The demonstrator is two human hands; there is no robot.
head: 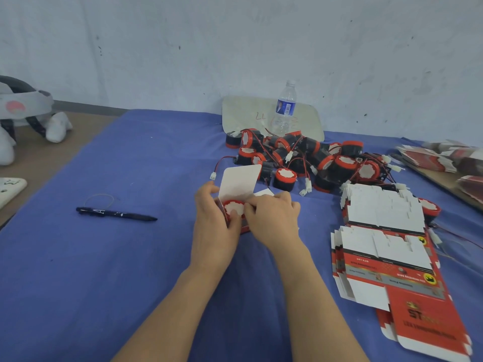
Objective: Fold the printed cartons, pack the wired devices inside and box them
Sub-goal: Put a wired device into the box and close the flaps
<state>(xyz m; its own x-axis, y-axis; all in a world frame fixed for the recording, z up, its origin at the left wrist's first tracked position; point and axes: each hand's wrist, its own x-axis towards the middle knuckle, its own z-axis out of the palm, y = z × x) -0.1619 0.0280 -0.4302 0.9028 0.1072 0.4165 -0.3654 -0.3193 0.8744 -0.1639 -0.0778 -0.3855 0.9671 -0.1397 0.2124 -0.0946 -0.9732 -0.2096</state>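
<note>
At the table's middle my left hand [213,209] grips an erected printed carton [239,182] whose white lid flap stands up. Inside it sits a wired device [233,208], red-rimmed with a white top. My right hand [271,215] pinches the carton's edge beside the device, fingers curled over it. Behind lies a pile of several more black and red wired devices [308,158] with red wires and white plugs. To the right lie stacks of flat printed cartons [384,241], red with white insides.
A clear water bottle [285,107] stands at the back against a pale board [240,113]. A dark pen [116,214] lies on the blue cloth [91,270] at left. More carton stacks [444,158] sit far right; a headset [23,105] rests far left.
</note>
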